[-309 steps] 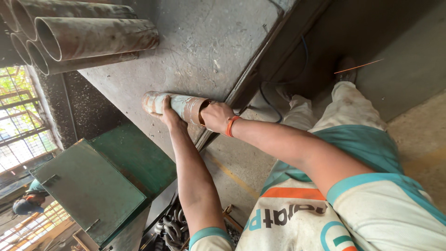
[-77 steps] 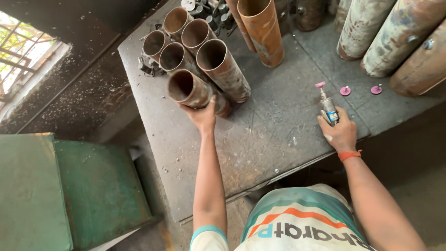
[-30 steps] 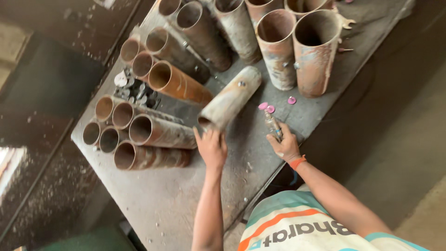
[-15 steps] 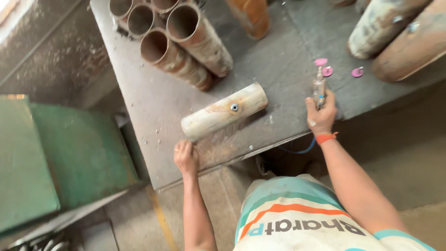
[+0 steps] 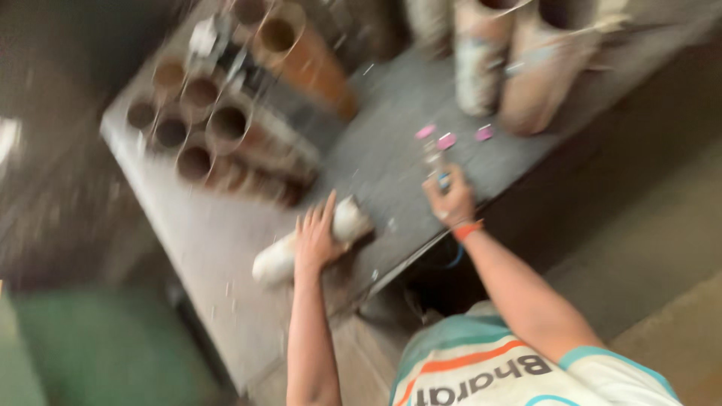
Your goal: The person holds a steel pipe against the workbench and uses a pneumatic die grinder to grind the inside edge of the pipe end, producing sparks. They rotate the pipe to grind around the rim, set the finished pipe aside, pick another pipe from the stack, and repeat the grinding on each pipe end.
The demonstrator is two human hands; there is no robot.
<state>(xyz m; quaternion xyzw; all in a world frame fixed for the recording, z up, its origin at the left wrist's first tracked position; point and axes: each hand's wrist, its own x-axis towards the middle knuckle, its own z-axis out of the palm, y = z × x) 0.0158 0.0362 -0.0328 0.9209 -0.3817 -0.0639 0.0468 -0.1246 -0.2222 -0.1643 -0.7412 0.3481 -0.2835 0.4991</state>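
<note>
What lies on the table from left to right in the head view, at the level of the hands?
Pale pipe lying flat → left hand resting on it → right hand holding a small tool, blurred.

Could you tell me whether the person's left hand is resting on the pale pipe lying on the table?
Yes, the left hand lies flat on top of the pale pipe.

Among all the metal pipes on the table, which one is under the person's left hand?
The pale whitish pipe lying alone near the table's front edge, under the left hand. The other pipes are rusty brown, stacked together farther back.
</note>
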